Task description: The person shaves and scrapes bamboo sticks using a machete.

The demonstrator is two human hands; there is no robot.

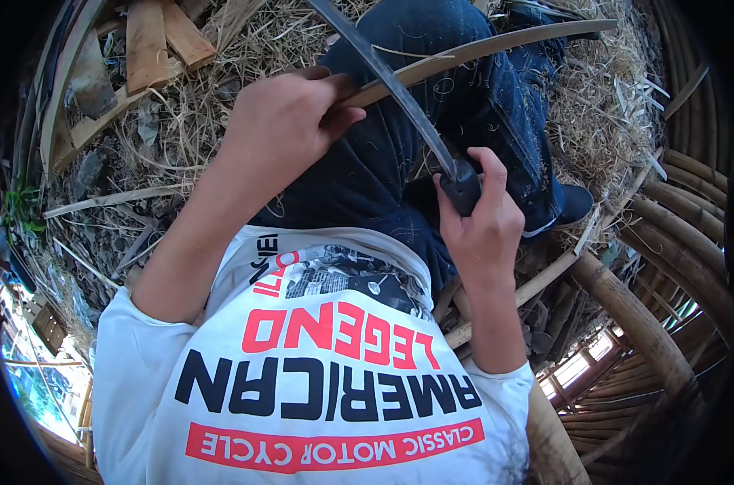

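Note:
Fingers of my left hand (290,113) are wrapped round the near end of a flat bamboo strip (480,50), which slants up to the right across my dark trousers. My right hand (484,202) grips the black handle (462,187) of a long knife. Its narrow grey blade (391,81) points up and to the left, crossing over the strip between my two hands. Thin shavings cling to the trouser legs (512,121) under the strip.
Wooden pieces (146,44) lie at the upper left. Dry shavings (597,121) cover the ground around my legs. Bamboo poles (638,323) stand at the right, and a curved strip (545,279) lies beside my right forearm.

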